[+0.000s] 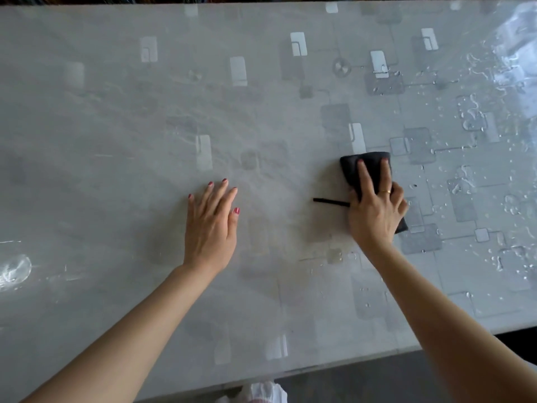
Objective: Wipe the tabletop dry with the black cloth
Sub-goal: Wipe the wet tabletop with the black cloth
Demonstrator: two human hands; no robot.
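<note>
While pressing the cloth (366, 170) flat on the table (116, 112) at centre right under the right hand (374, 212), fingers spread, and bracing with the empty, open left hand (212, 225), probably heading for droplets (476, 117) at right.

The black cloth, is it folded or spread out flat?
Folded. The black cloth is a small thick wad under the right hand, which covers part of it.

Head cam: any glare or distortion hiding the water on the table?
Head view: window glare washes out the tabletop at the far right corner; droplets still read on the right side. Wide-angle bends the table edges. Sharp around the black cloth under the right hand.
</note>
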